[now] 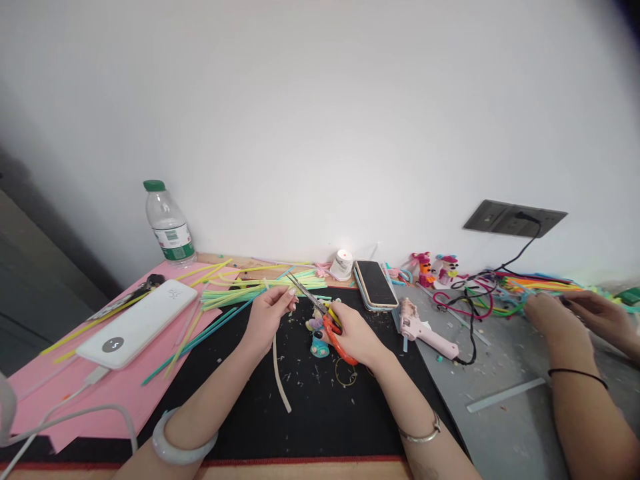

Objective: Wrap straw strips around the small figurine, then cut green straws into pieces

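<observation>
My left hand (270, 313) is closed in a pinch on a cream pipe cleaner (280, 381), whose long end hangs down over the black mat (240, 413). My right hand (359, 332) grips a pair of scissors (336, 337) with orange and yellow handles. Their metal blades point up and left, with the tips just beyond my left fingertips. Whether the blades touch the pipe cleaner I cannot tell. A small turquoise and purple fuzzy figure (319, 345) lies on the mat, partly hidden behind the scissors and my right hand.
A pink glue gun (425, 333) and a phone (376, 285) are to the right. Left are a white power bank (137, 323), a bottle (170, 230) and pipe cleaners (250, 293). Another person's hands (560, 320) work at the far right near a black cord (470, 333).
</observation>
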Available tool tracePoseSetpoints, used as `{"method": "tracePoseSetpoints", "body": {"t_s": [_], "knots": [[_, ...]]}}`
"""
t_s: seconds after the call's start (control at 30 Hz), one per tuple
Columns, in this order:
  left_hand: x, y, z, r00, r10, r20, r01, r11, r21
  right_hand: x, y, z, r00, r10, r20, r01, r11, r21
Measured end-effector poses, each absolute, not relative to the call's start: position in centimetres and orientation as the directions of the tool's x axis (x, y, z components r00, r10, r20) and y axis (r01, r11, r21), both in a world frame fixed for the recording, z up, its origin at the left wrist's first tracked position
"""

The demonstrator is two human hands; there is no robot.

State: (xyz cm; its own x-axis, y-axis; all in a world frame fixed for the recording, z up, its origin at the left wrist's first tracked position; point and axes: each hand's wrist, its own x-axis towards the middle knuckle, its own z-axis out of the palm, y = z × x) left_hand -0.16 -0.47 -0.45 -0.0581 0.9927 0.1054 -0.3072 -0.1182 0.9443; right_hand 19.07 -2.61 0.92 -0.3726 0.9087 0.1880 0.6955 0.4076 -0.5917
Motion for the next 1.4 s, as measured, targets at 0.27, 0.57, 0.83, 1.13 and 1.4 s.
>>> {"method": "tracePoseSetpoints", "body": {"t_s": [0.27, 0.57, 0.83, 1.13, 1.4], "knots": [[-0.3, -0.4, -0.6, -0.051, 0.993, 0.105, -0.303, -0.116, 0.946, 18.9, -2.7, 1.1, -0.375, 0.906, 0.193, 0.684, 0.412, -0.602], [-0.1, -0.7, -0.3, -0.039, 0.995, 0.095, -0.322, -0.103, 0.941, 18.8, -2.7, 1.3, -0.375, 0.901, 0.22, 0.676, 0.428, -0.599], [-0.2, -0.6, -0.4, -0.022, 0.996, 0.084, -0.332, -0.087, 0.939, 18.8, -2.7, 1.3, -0.367, 0.898, 0.242, 0.666, 0.436, -0.605], [0.0, -0.8, -0.1, -0.026, 0.997, 0.079, -0.314, -0.083, 0.946, 18.6, -2.7, 1.1, -0.352, 0.902, 0.251, 0.671, 0.43, -0.604], [0.1, -0.8, 0.0, -0.072, 0.996, 0.058, -0.337, -0.079, 0.938, 19.4, -1.7, 0.5, -0.13, 0.912, 0.39, 0.753, 0.346, -0.56]]}}
